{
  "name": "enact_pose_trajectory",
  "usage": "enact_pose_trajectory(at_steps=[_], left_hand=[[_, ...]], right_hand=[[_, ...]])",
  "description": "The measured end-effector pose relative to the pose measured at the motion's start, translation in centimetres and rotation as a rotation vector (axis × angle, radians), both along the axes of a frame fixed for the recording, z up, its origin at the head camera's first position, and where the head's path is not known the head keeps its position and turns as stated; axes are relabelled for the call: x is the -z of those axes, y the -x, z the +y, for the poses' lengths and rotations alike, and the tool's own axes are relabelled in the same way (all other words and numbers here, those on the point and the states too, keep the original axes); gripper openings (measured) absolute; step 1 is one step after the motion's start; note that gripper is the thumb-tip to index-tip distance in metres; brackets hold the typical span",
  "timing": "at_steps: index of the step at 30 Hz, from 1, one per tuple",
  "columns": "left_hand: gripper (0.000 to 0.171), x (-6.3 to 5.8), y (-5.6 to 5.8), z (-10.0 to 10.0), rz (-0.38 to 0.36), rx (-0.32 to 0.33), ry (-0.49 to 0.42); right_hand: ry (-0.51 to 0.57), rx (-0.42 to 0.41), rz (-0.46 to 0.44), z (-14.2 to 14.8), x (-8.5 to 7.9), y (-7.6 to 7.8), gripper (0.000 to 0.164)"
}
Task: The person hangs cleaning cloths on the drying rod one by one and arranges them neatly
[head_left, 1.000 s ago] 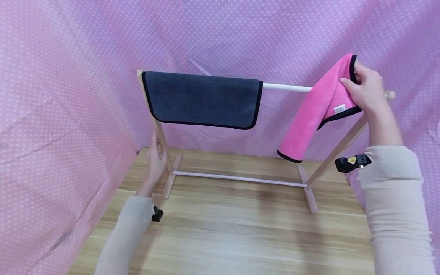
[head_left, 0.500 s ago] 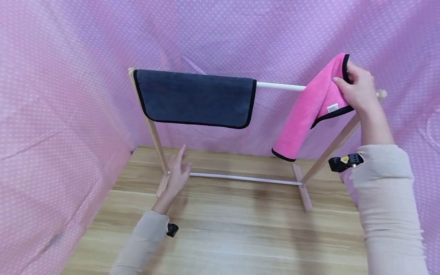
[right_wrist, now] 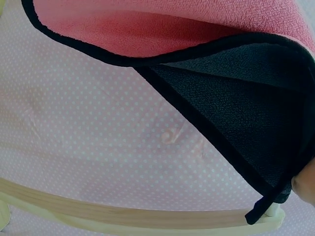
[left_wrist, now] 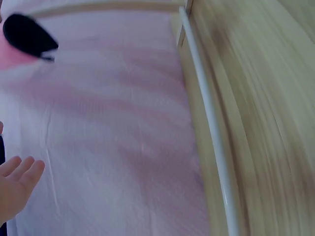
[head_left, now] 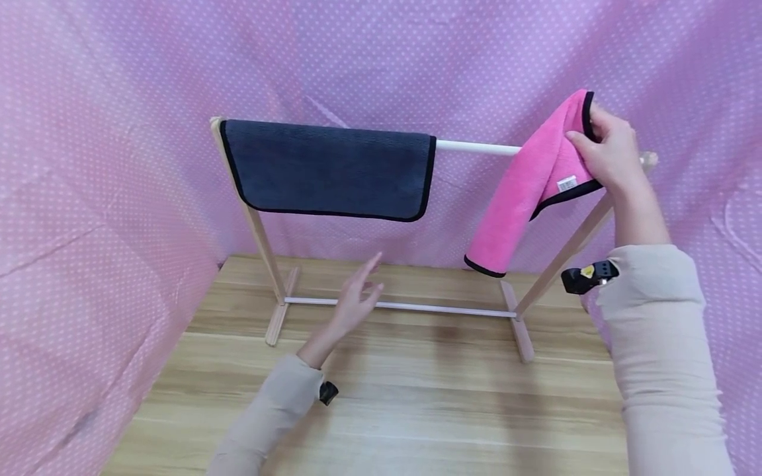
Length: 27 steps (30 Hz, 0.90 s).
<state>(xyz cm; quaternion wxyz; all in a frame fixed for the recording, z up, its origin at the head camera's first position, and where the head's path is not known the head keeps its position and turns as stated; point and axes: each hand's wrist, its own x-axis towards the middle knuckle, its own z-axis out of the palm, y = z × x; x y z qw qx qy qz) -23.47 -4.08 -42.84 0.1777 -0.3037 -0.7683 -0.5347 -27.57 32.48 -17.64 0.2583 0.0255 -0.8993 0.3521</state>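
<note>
My right hand (head_left: 616, 152) pinches a pink towel (head_left: 506, 205) by its black-edged side, thumb in front, close to the right end of the white top rail (head_left: 476, 147). The towel slants down to the left over that rail, a small white label (head_left: 567, 184) showing. In the right wrist view its dark grey underside (right_wrist: 241, 103) is visible beside a fingertip (right_wrist: 305, 184). My left hand (head_left: 354, 301) holds nothing; its fingers are extended, and it overlaps the lower white bar (head_left: 440, 309) in the head view. A dark grey towel (head_left: 330, 172) hangs flat on the rail's left part.
The wooden drying rack stands on a wood-grain table (head_left: 417, 410), with a left post (head_left: 262, 254), a right post (head_left: 553, 264) and flat feet (head_left: 520, 340). Pink dotted cloth (head_left: 381, 59) surrounds the back and sides.
My left hand has left the rack's left post and moved right, towards the middle of the lower bar. My right hand keeps its hold on the pink towel; the whole view has shifted slightly.
</note>
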Motion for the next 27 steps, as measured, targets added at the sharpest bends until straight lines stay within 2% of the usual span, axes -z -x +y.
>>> enact_pose_trajectory(at_steps=[6,11,16,20,27], left_hand=[[0.054,-0.7,-0.2,2.8,0.027,0.159,0.109],[0.051,-1.2,-0.4,4.9,0.036,0.246,0.17],[0.05,-1.5,-0.6,6.7,0.044,0.294,0.186],[0.05,-1.7,-0.7,7.8,0.057,0.324,0.2],[0.051,-2.4,-0.6,9.1,0.055,0.348,0.229]], right_hand=[[-0.004,0.015,0.0,0.0,0.1,0.1,0.034],[-0.015,0.016,0.006,-0.2,0.2,0.2,0.032],[-0.027,0.022,0.01,-0.3,0.1,0.2,0.032],[-0.023,0.021,0.021,-0.4,0.0,0.2,0.024],[-0.006,0.019,0.021,-0.3,0.0,0.1,0.02]])
